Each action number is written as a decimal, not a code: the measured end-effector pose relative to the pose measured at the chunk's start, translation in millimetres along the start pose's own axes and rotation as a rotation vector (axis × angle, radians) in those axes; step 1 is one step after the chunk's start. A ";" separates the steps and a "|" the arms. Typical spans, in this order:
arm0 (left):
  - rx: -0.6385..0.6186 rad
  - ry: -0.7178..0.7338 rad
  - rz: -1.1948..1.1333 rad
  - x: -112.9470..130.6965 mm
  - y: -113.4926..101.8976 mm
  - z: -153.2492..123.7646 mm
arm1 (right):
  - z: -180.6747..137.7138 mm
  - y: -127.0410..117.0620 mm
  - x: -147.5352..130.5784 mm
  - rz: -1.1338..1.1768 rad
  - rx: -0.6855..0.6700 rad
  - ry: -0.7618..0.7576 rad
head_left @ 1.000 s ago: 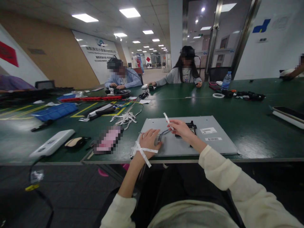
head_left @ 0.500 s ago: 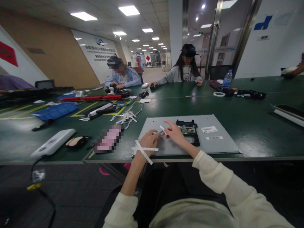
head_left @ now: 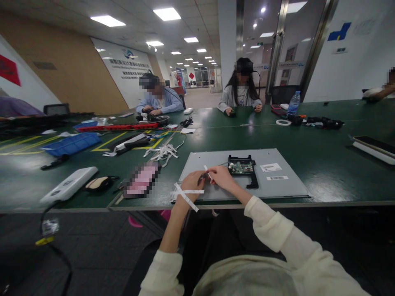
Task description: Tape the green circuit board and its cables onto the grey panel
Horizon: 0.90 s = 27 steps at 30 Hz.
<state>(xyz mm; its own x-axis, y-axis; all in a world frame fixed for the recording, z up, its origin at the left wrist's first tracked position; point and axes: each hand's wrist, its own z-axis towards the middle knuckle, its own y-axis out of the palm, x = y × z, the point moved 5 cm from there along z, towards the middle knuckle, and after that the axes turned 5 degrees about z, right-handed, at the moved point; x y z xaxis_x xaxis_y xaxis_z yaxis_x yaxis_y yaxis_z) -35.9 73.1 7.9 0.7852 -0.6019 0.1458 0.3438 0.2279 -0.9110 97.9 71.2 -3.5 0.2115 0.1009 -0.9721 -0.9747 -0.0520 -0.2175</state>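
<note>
My left hand (head_left: 191, 183) is closed on a dark, thin cable (head_left: 203, 177) above the left part of a flat grey metal panel (head_left: 290, 185). Fingers pinched, my right hand (head_left: 222, 176) holds a narrow white tape strip (head_left: 207, 169) against that cable. Two more white strips (head_left: 187, 196) lie crossed over the back of my left hand and wrist. Just beyond my right hand, a green circuit board (head_left: 242, 167) sits in a black plastic frame (head_left: 254, 181) on the panel. My fingers hide part of the cable.
Left of the panel are a pile of white strips (head_left: 163, 152), a pink-screened phone (head_left: 142, 181), a computer mouse (head_left: 100, 183) and a white power strip (head_left: 69, 185). A blue tray (head_left: 74, 144) stands farther left. Two people with headsets sit across the green table (head_left: 333, 164).
My right hand has moved left and down to my left hand, bringing the tape strip onto the cable. Its raised index finger has folded in. Across the table, one person's hand has drawn back.
</note>
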 end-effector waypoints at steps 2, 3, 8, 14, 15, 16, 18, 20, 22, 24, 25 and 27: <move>0.014 -0.015 0.009 -1.2 0.4 0.2 | 1.2 0.6 0.6 -0.046 -0.009 -0.001; 0.018 -0.011 0.014 -1.2 0.7 0.6 | 1.6 0.8 0.5 -0.072 -0.014 -0.009; -0.075 0.030 0.094 2.6 6.4 3.9 | 1.1 -1.1 -4.7 -0.190 -0.010 -0.078; -0.168 -0.029 0.152 4.4 8.7 7.0 | 0.2 -1.8 -6.6 -0.234 0.018 -0.066; -0.173 -0.034 0.147 4.6 8.7 7.3 | -0.2 -2.0 -7.0 -0.243 0.026 -0.076; -0.172 -0.039 0.142 4.5 8.6 7.7 | -0.7 -2.1 -7.6 -0.251 0.030 -0.091; -0.156 -0.051 0.132 3.8 8.5 8.3 | -2.3 -2.1 -9.0 -0.259 0.031 -0.122; -0.135 -0.060 0.125 2.6 8.9 8.6 | -5.2 -2.5 -10.7 -0.262 0.026 -0.139; -0.128 -0.064 0.125 1.4 9.8 8.6 | -10.1 -4.1 -12.7 -0.261 0.008 -0.131; -0.141 -0.058 0.133 0.8 10.9 8.3 | -18.3 -9.1 -16.5 -0.276 -0.023 -0.132; -0.148 -0.055 0.139 0.6 11.3 8.1 | -23.8 -14.7 -18.9 -0.298 -0.027 -0.144; -0.158 -0.048 0.144 0.6 11.6 7.7 | -37.3 -33.1 -23.6 -0.388 0.003 -0.187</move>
<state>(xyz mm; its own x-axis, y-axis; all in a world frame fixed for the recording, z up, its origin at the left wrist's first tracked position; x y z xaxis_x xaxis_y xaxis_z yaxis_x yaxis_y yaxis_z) -27.6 81.3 0.5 0.8453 -0.5337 0.0248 0.1446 0.1840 -0.9722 127.9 33.5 23.4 0.5461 0.2905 -0.7858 -0.8256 0.0279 -0.5635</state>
